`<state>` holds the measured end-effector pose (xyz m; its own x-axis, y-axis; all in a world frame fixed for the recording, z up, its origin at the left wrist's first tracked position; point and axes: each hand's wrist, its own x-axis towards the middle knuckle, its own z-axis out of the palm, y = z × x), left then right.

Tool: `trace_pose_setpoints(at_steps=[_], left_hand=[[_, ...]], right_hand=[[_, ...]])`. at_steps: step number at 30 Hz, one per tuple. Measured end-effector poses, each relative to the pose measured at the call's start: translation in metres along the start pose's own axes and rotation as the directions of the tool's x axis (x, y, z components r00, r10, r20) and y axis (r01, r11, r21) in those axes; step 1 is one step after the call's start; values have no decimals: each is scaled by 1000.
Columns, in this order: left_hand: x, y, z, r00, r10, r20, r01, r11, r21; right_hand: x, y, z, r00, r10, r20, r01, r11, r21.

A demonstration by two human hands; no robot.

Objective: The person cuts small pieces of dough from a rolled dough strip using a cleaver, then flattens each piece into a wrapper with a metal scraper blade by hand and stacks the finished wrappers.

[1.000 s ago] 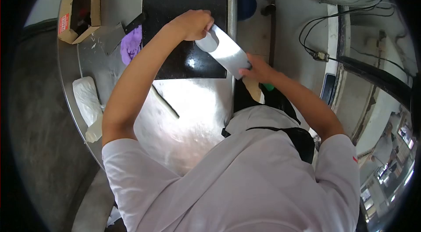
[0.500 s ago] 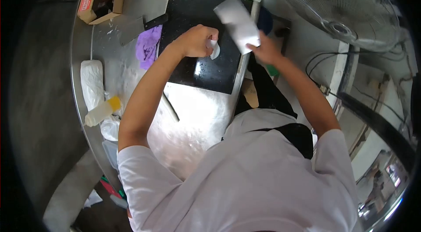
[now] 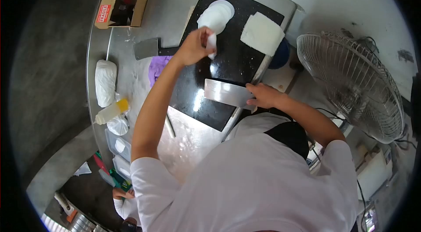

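My left hand (image 3: pixel 195 49) is closed, pinching a thin white dough wrapper (image 3: pixel 212 47) above the black board (image 3: pixel 234 67). Just beyond it lies a pile of round white dough wrappers (image 3: pixel 215 16), overlapping one another. My right hand (image 3: pixel 265 96) grips a wide, flat, shiny metal blade (image 3: pixel 226 93) by its right end, its handle mostly hidden in my fingers. The blade is at the near part of the board, close to my body. A folded white cloth (image 3: pixel 262 34) rests on the board's far right.
Left of the board are a cleaver (image 3: pixel 147 49), a purple cloth (image 3: pixel 157 69), a bottle with a yellow cap (image 3: pixel 109 111) and a white plastic-wrapped bundle (image 3: pixel 105 83). An open cardboard box (image 3: pixel 139 8) sits farther back. A fan (image 3: pixel 357 85) stands right. Another person's sleeve (image 3: pixel 127 208) shows lower left.
My right hand has brought the blade down toward my body, turning it nearly level. My left hand has moved toward the wrapper pile, still holding a wrapper. The view has shifted and turned.
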<state>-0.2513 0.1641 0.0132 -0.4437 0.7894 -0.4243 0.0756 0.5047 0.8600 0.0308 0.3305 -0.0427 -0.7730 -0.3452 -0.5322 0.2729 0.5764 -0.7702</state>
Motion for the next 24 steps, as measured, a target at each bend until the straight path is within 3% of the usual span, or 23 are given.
trace_pose_setpoints(at_steps=[1, 3, 5, 7, 9, 10, 11, 13, 14, 16, 17, 19, 22, 24], left_hand=[[15, 2, -2, 986, 114, -119, -113, 993, 13], [36, 3, -10, 982, 74, -174, -76, 997, -10], [50, 2, -20, 970, -44, -239, -2, 982, -190], [56, -18, -29, 966, -103, -239, 61, 982, -178], [51, -29, -30, 862, -328, -386, 330, 942, -64], [51, -35, -32, 828, -294, -477, 423, 887, 187], [55, -40, -34, 828, -294, -477, 424, 885, 192], [59, -33, -34, 795, -21, -607, 372, 806, 460], [68, -33, -35, 793, -21, -608, 374, 805, 460], [89, -32, -37, 787, 348, -510, -33, 849, 527], [95, -28, -36, 780, 351, -519, -32, 850, 526], [101, 11, -28, 836, 427, -343, -176, 803, 570], [87, 27, -16, 822, 456, -341, -251, 828, 501], [47, 23, 7, 745, 434, -507, -204, 871, 447]], right_hand=[[2, 1, -4, 1000, 10, -5, -10, 1000, -5], [3, 3, -11, 999, 34, -17, -34, 999, -19], [6, 2, -17, 999, 32, 13, -32, 999, -16], [5, 4, -20, 999, 34, 39, -34, 999, -14], [6, 8, -21, 998, 41, 53, -42, 999, 22], [8, 10, -22, 998, 38, 52, -39, 999, 25], [9, 13, -22, 998, 28, 48, -28, 1000, 14], [12, 14, -26, 999, 16, 42, -16, 1000, 4], [14, 13, -28, 998, 22, 62, -23, 1000, 11], [18, 12, -31, 996, 26, 85, -26, 1000, 4], [21, 13, -29, 996, 18, 86, -18, 1000, 4], [21, 9, -34, 995, 10, 97, -9, 1000, -17], [22, -4, -43, 994, 18, 109, -10, 998, -68], [23, 0, -41, 996, -60, 59, 65, 994, -88]])
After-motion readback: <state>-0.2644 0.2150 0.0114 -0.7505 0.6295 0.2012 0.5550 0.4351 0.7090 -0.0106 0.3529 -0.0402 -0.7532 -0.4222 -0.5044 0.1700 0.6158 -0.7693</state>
